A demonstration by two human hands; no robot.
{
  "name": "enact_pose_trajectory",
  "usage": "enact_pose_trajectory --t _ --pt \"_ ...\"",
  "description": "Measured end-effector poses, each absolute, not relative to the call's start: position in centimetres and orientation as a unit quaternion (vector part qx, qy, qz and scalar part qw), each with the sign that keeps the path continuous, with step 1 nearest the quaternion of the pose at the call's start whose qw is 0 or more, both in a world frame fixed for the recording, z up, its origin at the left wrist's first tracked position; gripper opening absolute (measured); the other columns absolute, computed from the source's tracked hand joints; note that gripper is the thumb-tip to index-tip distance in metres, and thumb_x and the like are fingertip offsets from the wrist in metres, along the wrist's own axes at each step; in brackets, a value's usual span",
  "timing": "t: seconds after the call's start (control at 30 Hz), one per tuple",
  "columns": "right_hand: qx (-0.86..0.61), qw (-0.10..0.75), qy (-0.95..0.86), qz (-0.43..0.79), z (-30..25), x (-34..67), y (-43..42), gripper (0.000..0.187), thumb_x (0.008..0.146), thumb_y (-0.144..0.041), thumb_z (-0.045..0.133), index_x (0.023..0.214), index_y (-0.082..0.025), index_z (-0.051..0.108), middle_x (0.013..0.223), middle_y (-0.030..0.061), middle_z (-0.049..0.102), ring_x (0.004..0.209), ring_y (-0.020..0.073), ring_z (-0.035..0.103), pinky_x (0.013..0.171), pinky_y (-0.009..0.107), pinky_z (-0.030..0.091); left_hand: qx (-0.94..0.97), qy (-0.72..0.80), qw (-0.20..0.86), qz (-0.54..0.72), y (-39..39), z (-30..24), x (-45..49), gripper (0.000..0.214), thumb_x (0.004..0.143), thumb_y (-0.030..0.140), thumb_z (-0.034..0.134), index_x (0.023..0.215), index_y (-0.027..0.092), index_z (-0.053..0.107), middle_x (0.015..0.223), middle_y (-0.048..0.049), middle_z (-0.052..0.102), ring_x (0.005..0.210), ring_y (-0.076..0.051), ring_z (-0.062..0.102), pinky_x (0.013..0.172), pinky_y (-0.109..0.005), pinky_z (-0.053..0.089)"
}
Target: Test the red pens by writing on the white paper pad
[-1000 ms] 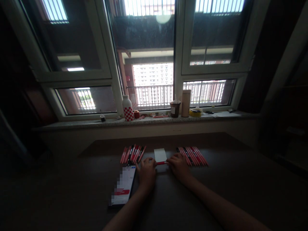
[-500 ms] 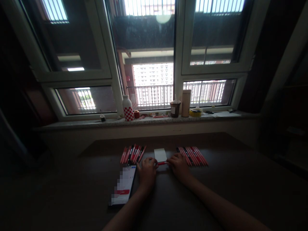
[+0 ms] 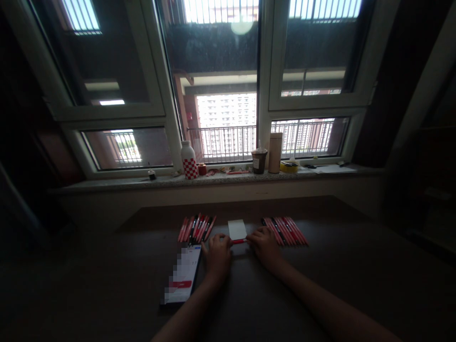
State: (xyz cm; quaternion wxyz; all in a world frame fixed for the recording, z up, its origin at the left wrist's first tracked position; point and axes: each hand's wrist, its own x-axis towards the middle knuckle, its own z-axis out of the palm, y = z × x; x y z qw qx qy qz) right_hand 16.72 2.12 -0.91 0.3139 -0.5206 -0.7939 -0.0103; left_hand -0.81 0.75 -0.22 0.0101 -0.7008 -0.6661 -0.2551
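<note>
A red pen (image 3: 238, 241) lies crosswise between my two hands, just in front of a small white square of paper (image 3: 237, 229). The fingers of my left hand (image 3: 218, 251) are closed on the pen's left end. At its other end, my right hand (image 3: 264, 244) grips it with bent fingers. To the left is a row of pink, red and black pens (image 3: 195, 229). A second row of similar pens (image 3: 285, 231) is right beside my right hand. A phone (image 3: 183, 278) with a lit screen lies left of my left wrist.
Under everything is a dark brown table (image 3: 249, 299). Beyond it, a stone windowsill (image 3: 164, 181) carries a red-checked white bottle (image 3: 189, 161), a lidded drink cup (image 3: 259, 161), a tan cylinder (image 3: 275, 153), a yellow tape roll (image 3: 289, 166) and papers (image 3: 331, 169).
Both hands stay almost in place. The pen between them has shifted very slightly; the pen rows, paper and phone look unchanged.
</note>
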Motion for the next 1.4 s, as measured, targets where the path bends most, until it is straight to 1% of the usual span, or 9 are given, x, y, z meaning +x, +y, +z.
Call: enact_pose_trajectory --t 0.17,0.27,0.43,0.6,0.87,1.13,1.23,1.3,1.4 --pt "-0.520 0.325 -0.790 -0.006 -1.11 16.74 2.26 0.017 0.089 -0.025 0.057 0.098 -0.027 0.070 0.093 0.0020 0.069 0.100 0.0235 0.047 0.092 0.038 0.026 -0.698 -0.663 -0.003 -0.271 0.90 -0.38 -0.88 0.026 0.090 0.030 0.041 0.099 0.029 0.065 0.117 -0.0044 0.059 0.112 -0.025 0.048 0.104 -0.060 0.018" --pt "-0.525 0.322 -0.788 -0.006 -1.12 16.76 2.27 0.018 0.089 -0.024 0.056 0.099 -0.027 0.070 0.093 0.0030 0.069 0.100 0.0238 0.048 0.092 0.039 0.026 -0.700 -0.656 -0.010 -0.282 0.86 -0.30 -0.87 0.024 0.088 0.032 0.046 0.104 0.032 0.064 0.116 -0.0039 0.058 0.112 -0.024 0.048 0.106 -0.059 0.016" --pt "-0.532 0.312 -0.787 -0.010 -1.09 16.77 2.24 0.019 0.090 -0.023 0.054 0.099 -0.027 0.070 0.095 0.0034 0.069 0.101 0.0237 0.048 0.091 0.039 0.027 -0.705 -0.651 0.002 -0.280 0.69 -0.22 -0.87 0.018 0.084 0.026 0.052 0.097 0.030 0.064 0.115 -0.0025 0.058 0.113 -0.022 0.048 0.108 -0.055 0.015" --pt "-0.533 0.305 -0.789 -0.014 -1.03 16.73 2.21 0.018 0.090 -0.024 0.055 0.100 -0.027 0.069 0.095 0.0024 0.069 0.101 0.0226 0.048 0.093 0.038 0.026 -0.705 -0.652 0.008 -0.278 0.74 -0.32 -0.91 0.018 0.085 0.026 0.050 0.095 0.029 0.064 0.114 -0.0021 0.058 0.112 -0.022 0.048 0.107 -0.054 0.017" --pt "-0.526 0.322 -0.787 -0.007 -1.30 16.83 2.40 0.017 0.089 -0.024 0.056 0.099 -0.027 0.070 0.094 0.0020 0.069 0.100 0.0227 0.049 0.092 0.037 0.027 -0.701 -0.663 0.006 -0.262 0.74 -0.09 -0.73 0.024 0.089 0.030 0.042 0.096 0.028 0.065 0.115 -0.0044 0.059 0.111 -0.024 0.049 0.106 -0.057 0.019" --pt "-0.528 0.311 -0.790 -0.014 -1.43 16.78 2.55 0.017 0.089 -0.026 0.056 0.100 -0.027 0.070 0.095 0.0028 0.069 0.099 0.0223 0.049 0.090 0.036 0.028 -0.700 -0.667 0.000 -0.255 0.62 -0.02 -0.78 0.028 0.090 0.028 0.039 0.096 0.028 0.066 0.119 -0.0048 0.058 0.114 -0.024 0.047 0.106 -0.059 0.018" --pt "-0.528 0.314 -0.789 -0.010 -1.44 16.81 2.56 0.018 0.089 -0.025 0.056 0.100 -0.027 0.070 0.095 0.0034 0.069 0.099 0.0226 0.050 0.090 0.036 0.029 -0.699 -0.663 -0.008 -0.267 0.62 0.10 -0.76 0.030 0.090 0.033 0.040 0.111 0.031 0.062 0.120 -0.0054 0.058 0.114 -0.024 0.047 0.107 -0.057 0.018" --pt "-0.529 0.315 -0.788 -0.005 -1.40 16.84 2.55 0.018 0.089 -0.024 0.055 0.100 -0.026 0.070 0.094 0.0037 0.069 0.099 0.0229 0.049 0.089 0.036 0.029 -0.699 -0.660 -0.013 -0.276 0.63 0.18 -0.72 0.031 0.090 0.033 0.042 0.116 0.031 0.059 0.118 -0.0053 0.058 0.113 -0.023 0.048 0.107 -0.056 0.017" --pt "-0.531 0.316 -0.787 0.003 -1.32 16.85 2.52 0.018 0.089 -0.024 0.055 0.100 -0.026 0.070 0.094 0.0041 0.069 0.099 0.0232 0.049 0.089 0.036 0.030 -0.702 -0.651 -0.016 -0.288 0.63 0.20 -0.68 0.025 0.088 0.030 0.046 0.108 0.030 0.061 0.114 -0.0040 0.059 0.111 -0.022 0.048 0.108 -0.055 0.017"
